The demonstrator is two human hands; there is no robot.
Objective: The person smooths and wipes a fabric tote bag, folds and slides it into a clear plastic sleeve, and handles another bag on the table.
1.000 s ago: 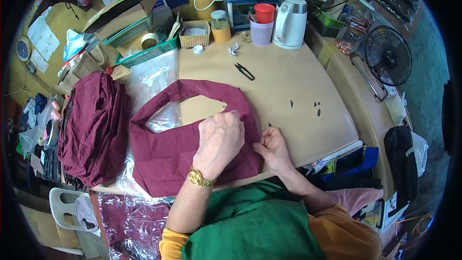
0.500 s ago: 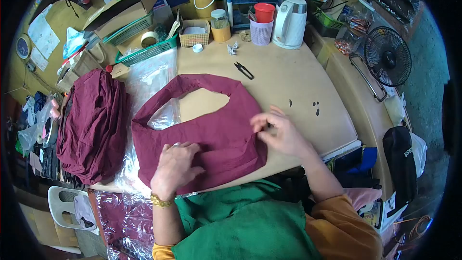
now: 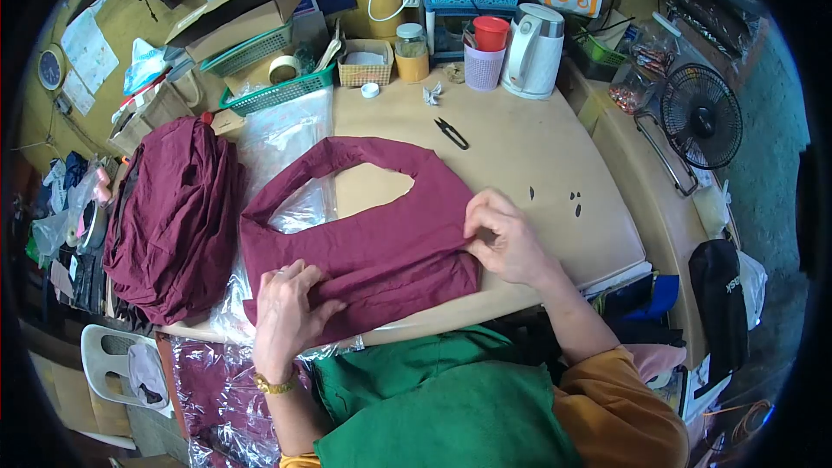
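Observation:
A maroon cloth shoulder bag (image 3: 373, 243) lies flat on the table, its looped strap toward the back. A raised fold of fabric runs across its lower part. At the bag's right edge, my right hand (image 3: 505, 238) pinches the fabric between thumb and fingers. My left hand (image 3: 290, 312), with a gold-coloured bracelet at the wrist, is on the bag's lower left, thumb and bent fingers closed about the fold. Just left of the bag stands a stack of similar maroon bags (image 3: 173, 221).
Clear plastic sheets (image 3: 290, 134) lie partly under the bag. Black thread snips (image 3: 451, 133) rest behind it. A white kettle (image 3: 533, 52), a lilac cup (image 3: 482, 68), a jar (image 3: 411, 54) and a green basket (image 3: 277, 95) line the back. A fan (image 3: 700, 113) stands right.
My right hand has closed on the bag's right edge. My left hand has moved slightly left and down, and the fabric between them is drawn into a straighter fold. The view has shifted slightly.

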